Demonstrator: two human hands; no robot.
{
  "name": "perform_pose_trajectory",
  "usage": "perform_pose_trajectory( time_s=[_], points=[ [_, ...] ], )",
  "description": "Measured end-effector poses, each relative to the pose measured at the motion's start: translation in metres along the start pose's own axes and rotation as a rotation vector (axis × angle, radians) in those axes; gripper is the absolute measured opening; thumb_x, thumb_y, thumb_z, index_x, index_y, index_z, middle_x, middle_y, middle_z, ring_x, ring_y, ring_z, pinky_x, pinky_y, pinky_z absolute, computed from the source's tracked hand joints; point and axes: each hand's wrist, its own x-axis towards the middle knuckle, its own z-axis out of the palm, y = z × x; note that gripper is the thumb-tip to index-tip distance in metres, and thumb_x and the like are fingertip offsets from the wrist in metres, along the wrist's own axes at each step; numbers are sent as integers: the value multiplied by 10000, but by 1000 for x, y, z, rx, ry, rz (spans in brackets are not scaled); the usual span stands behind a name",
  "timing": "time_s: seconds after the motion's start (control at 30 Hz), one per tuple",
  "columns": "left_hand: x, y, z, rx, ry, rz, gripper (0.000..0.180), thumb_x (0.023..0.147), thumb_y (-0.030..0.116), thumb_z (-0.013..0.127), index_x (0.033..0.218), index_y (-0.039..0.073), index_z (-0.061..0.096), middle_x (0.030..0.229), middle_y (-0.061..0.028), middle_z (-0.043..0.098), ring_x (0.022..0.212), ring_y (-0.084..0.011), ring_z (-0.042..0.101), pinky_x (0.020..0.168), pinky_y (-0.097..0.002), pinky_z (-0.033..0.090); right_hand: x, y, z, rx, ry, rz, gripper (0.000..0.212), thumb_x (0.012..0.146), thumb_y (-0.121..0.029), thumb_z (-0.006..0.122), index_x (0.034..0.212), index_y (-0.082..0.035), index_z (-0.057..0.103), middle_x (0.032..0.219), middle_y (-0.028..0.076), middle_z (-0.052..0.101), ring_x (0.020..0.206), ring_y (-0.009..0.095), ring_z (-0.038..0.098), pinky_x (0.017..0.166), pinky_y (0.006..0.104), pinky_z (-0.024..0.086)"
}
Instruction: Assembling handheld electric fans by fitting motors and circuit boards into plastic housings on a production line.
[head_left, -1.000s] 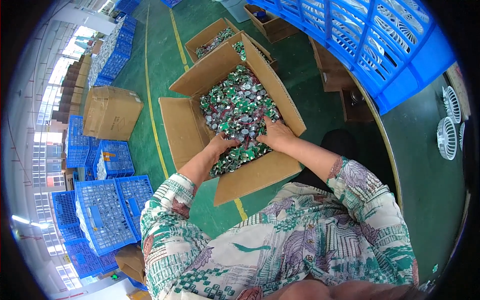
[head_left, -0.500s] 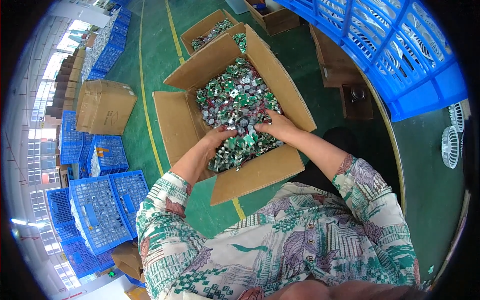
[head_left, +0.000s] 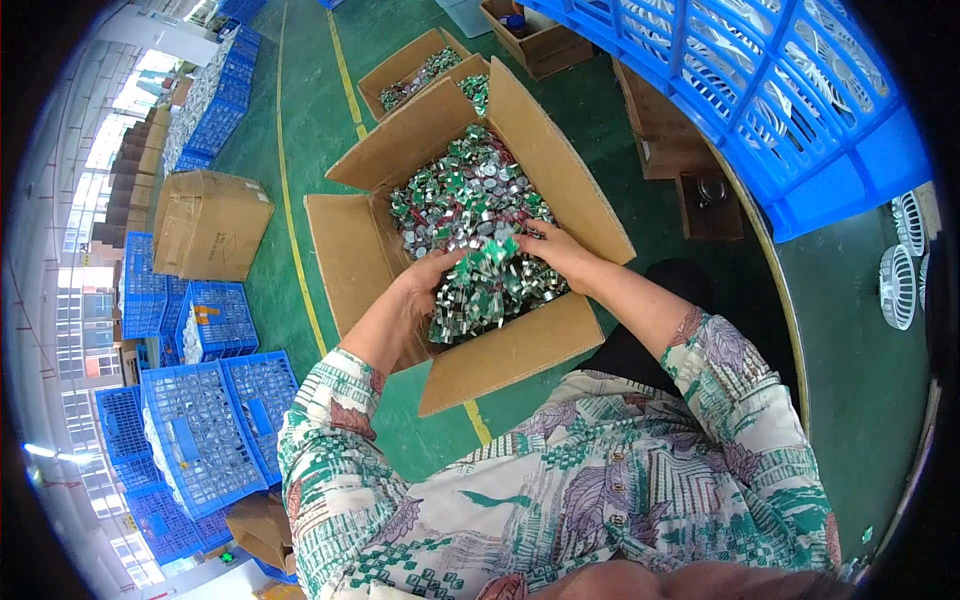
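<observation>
An open cardboard box stands in front of me, its flaps folded outward. A deep heap of small green circuit boards with silvery round metal parts and reddish wires fills it. My left hand reaches in from the left, fingers curled against a clump of the boards. Opposite it, my right hand presses on the same clump from the right, its fingers bent over the top. The clump sits between both hands and partly hides the fingertips.
Behind the box stands another open carton of similar boards. A blue crate with white slatted parts rises at the upper right. Blue crates and a closed carton stand on the left. Yellow lines mark the green floor.
The boards between my hands have come up higher and now cover more of the fingertips. Both hands stay in the box, and the whole view has shifted slightly.
</observation>
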Motion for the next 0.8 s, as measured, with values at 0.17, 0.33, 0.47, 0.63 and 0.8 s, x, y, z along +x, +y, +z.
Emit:
perform_pose_trajectory(
  time_s=[0.17,0.33,0.47,0.63,0.8],
  points=[
    [3,-22,4,-52,12,123,338,935,259,679,1217,82,624,1116,-72,718,949,-215,713,853,-438,599,8,8,7,5,-3,-84,876,850,-470,716,1509,-20,354,1474,211,465,1356,300,451,1073,397,393],
    [17,-24,11,-80,33,121,505,921,159,687,1349,110,424,1186,-96,649,1003,-251,679,819,-465,600,21,27,14,-119,172,-176,902,802,-522,751,1475,-27,412,1382,247,554,1289,343,533,1068,395,407],
    [6,-36,20,-3,124,215,447,947,178,645,1346,90,466,1191,-94,646,1013,-236,668,817,-427,588,17,27,20,-141,147,-138,764,837,-442,716,1448,-60,461,1345,180,598,1237,320,570,1029,365,426],
    [-13,-35,37,-45,69,338,475,927,119,661,1359,78,467,1197,-70,645,997,-215,665,817,-381,576,4,22,12,67,38,-164,640,909,-332,664,1455,-72,458,1359,107,588,1248,217,536,1055,311,383],
    [-2,-29,24,-146,15,224,390,938,153,660,1309,140,540,1119,-55,689,974,-208,688,834,-410,598,14,27,16,-82,115,-149,697,892,-363,664,1485,-82,429,1406,179,555,1284,292,535,1066,351,396]
  ],
)
